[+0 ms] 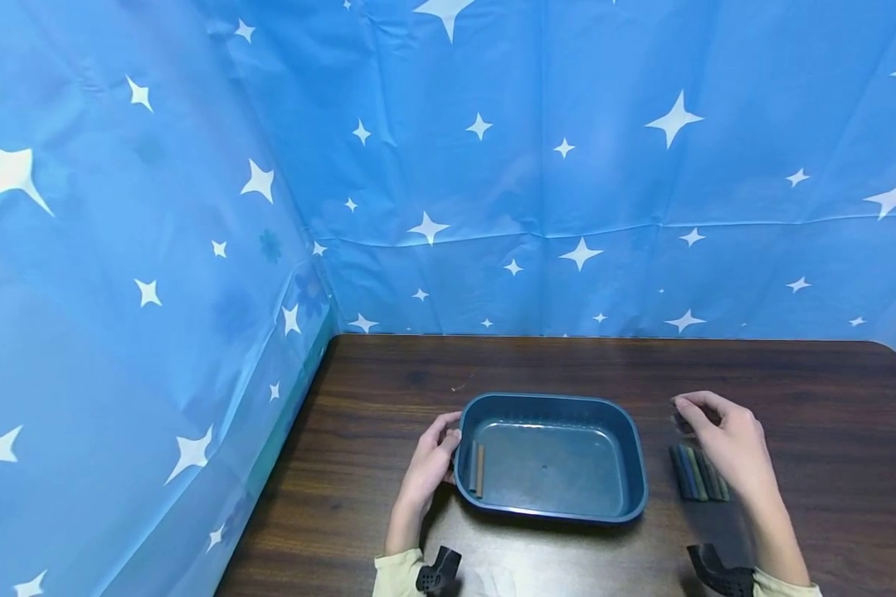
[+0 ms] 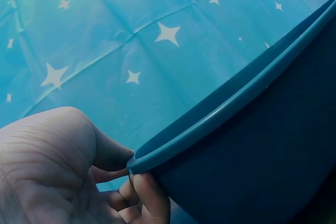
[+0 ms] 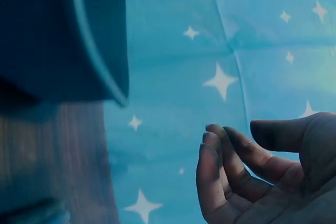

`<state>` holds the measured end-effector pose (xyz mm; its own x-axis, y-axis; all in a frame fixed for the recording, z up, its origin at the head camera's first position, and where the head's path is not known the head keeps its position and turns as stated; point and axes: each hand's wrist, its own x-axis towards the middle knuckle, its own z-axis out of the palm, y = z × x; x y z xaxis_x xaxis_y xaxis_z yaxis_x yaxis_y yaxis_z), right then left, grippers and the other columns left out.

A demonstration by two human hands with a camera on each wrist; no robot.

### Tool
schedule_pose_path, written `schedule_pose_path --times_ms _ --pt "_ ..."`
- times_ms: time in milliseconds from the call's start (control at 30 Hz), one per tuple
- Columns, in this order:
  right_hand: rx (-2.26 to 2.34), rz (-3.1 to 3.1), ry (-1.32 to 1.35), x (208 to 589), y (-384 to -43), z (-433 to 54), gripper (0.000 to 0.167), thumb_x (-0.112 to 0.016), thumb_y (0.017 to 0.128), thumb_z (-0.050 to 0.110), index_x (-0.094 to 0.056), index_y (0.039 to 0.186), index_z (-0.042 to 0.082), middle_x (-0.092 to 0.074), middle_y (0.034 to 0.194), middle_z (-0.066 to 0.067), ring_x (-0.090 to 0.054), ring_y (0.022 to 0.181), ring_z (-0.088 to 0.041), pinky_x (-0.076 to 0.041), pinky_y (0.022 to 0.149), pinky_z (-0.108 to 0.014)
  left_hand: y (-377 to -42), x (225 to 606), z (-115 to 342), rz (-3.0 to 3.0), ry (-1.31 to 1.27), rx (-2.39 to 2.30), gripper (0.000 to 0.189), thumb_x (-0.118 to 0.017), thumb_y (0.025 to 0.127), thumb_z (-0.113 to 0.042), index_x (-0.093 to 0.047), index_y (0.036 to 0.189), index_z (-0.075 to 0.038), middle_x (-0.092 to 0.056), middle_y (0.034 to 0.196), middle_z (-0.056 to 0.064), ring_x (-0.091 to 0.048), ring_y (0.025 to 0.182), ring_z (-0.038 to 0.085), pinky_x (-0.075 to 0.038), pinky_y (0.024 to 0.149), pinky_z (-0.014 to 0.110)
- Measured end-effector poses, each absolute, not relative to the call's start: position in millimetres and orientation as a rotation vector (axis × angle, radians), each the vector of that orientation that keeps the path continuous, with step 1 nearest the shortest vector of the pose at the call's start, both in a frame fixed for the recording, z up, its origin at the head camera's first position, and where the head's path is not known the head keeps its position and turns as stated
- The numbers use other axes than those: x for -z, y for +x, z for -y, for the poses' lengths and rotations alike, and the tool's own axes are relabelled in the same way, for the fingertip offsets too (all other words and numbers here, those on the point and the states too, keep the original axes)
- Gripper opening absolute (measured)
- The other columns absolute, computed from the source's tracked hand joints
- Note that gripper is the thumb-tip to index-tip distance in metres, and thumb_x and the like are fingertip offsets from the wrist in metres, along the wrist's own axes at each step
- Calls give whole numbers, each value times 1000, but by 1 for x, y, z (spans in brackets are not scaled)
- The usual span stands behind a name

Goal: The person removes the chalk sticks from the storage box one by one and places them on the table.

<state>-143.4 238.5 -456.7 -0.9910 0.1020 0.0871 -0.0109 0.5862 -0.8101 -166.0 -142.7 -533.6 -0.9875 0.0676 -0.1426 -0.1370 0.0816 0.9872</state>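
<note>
A blue rectangular plastic basin (image 1: pixel 545 514) stands on the table. My left hand (image 1: pixel 427 464) pinches the basin's left rim between thumb and fingers, as the left wrist view shows close up. Inside, along the left wall, lie a brown stick (image 1: pixel 480 471) and a darker stick (image 1: pixel 473 466). Right of the basin, several short coloured sticks (image 1: pixel 690 474), dark blue, green and grey, lie side by side. Above and behind them hovers my right hand (image 1: pixel 732 439). Its fingers are loosely bent, with the thumb apart from them, and nothing shows between them in the right wrist view.
The dark wood-grain table (image 1: pixel 388 373) carries the basin and sticks. A blue curtain with white stars (image 1: pixel 523 182) hangs along its back and left edges. Black wrist cameras, such as the right one (image 1: pixel 720 572), sit at both cuffs.
</note>
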Motion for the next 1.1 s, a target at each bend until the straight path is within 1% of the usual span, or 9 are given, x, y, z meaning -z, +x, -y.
schedule_pose_path --times_ms 100,200,267,400,533,667,767,867,1100 --pt "-1414 2658 -31 452 -145 -228 38 -53 110 26 -67 125 -6 -73 98 -19 -66 76 -2 -58 65 -24 -167 535 143 -2187 -68 -2040 40 -46 104 -8 -53 143 3 -58 100 17 -58 70 17 -50 44 24" --pt "-1424 2660 0 451 -146 -218 37 -54 109 25 -68 124 -6 -73 98 -17 -66 76 -5 -58 65 -25 -167 535 143 -2190 -74 -2038 41 -46 105 -8 -52 143 3 -58 101 18 -58 71 18 -50 44 24" --pt "-1428 2671 9 451 -147 -210 37 -55 109 25 -68 124 -5 -73 97 -16 -67 78 -10 -57 64 -25 -166 535 143 -2196 -74 -2031 41 -46 105 -9 -52 144 3 -59 102 18 -58 71 18 -50 45 24" --pt "-1497 2682 22 452 -151 -192 35 -56 109 24 -68 122 -6 -73 97 -15 -70 83 -22 -59 67 -26 -166 534 143 -2200 -58 -2029 41 -46 106 -12 -51 144 3 -59 103 18 -58 71 18 -51 45 25" --pt "-1598 2664 53 454 -156 -175 32 -57 108 20 -68 120 -7 -73 96 -19 -71 84 -30 -63 70 -35 -165 534 143 -2191 -43 -2043 41 -45 107 -12 -50 144 5 -60 102 19 -58 70 18 -51 44 25" --pt "-1593 2675 113 455 -159 -158 28 -58 107 17 -70 118 -6 -73 94 -17 -71 82 -30 -63 70 -41 -165 533 142 -2177 -57 -2048 41 -46 106 -11 -51 144 4 -60 103 18 -59 70 17 -51 44 24" --pt "-1600 2699 152 456 -160 -144 27 -58 107 18 -70 118 -4 -72 93 -14 -71 83 -28 -62 69 -41 -165 533 143 -2175 -72 -2051 41 -47 105 -9 -52 143 3 -59 101 16 -58 68 16 -50 44 23" --pt "-1649 2709 184 461 -161 -130 27 -58 107 18 -69 121 -3 -71 94 -13 -71 85 -29 -62 70 -43 -166 534 143 -2180 -80 -2048 41 -47 105 -9 -52 143 4 -58 99 15 -57 68 16 -49 43 23" --pt "-1750 2738 214 482 -161 -95 31 -62 103 13 -64 127 -7 -71 98 -17 -71 81 -31 -59 63 -37 -168 535 144 -2183 -69 -2051 40 -47 104 -9 -53 142 3 -58 98 14 -57 68 16 -49 43 23"
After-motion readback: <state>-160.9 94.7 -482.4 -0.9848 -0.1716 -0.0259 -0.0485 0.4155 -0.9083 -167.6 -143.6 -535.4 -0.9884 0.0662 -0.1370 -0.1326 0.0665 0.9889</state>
